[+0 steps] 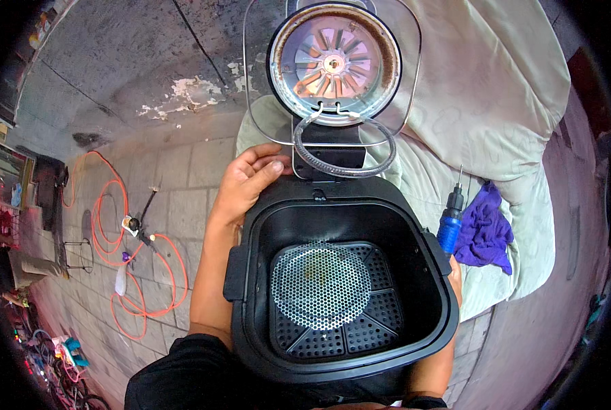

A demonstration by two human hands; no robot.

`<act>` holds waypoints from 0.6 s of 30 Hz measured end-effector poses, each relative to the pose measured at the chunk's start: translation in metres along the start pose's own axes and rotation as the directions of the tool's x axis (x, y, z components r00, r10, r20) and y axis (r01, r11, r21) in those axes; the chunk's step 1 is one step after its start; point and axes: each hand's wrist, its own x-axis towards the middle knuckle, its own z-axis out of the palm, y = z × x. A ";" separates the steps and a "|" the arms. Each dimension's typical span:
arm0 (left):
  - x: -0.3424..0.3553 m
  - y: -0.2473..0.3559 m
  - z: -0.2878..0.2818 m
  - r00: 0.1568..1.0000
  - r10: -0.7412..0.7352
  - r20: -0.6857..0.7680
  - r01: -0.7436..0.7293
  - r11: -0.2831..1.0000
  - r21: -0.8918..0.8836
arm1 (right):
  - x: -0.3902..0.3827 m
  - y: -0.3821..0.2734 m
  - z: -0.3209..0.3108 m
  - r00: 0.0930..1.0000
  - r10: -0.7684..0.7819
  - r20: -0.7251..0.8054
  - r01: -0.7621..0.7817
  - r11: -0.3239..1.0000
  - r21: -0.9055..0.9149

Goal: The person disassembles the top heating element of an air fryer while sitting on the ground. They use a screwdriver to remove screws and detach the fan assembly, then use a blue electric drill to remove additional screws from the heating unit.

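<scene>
A black appliance basket (425, 324) rests before me, holding a perforated tray and a round mesh disc (319, 280). Above it, a round metal housing (309, 48) with a fan and curved heating element (384, 164) is raised on a black bracket (336, 156), inside a wire frame. My left hand (247, 181) is curled beside the bracket at the basket's back left corner; what its fingers grip is unclear. My right hand (454, 280), mostly hidden behind the basket's right side, is closed on a blue screwdriver (449, 229), pointing upward.
A pale padded sheet (497, 68) lies behind, with a purple cloth (483, 232) at right. Orange hose (181, 273) coils on the paved floor (162, 171) at left. A stained grey wall (134, 61) is at upper left. Bicycles and clutter (66, 362) crowd the lower left.
</scene>
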 end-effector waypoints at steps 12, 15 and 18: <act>-0.001 0.004 0.003 1.000 0.008 -0.007 -0.007 0.999 0.031 | 0.003 0.005 -0.009 0.999 0.053 0.000 -0.053 0.999 -0.006; 0.002 0.001 0.000 1.000 0.003 0.002 -0.003 0.999 0.040 | 0.001 0.009 -0.008 1.000 0.016 0.006 -0.016 0.999 0.031; 0.001 0.003 0.002 1.000 0.011 0.002 -0.011 0.998 0.058 | 0.004 0.013 -0.011 1.000 0.004 0.028 -0.005 0.999 0.034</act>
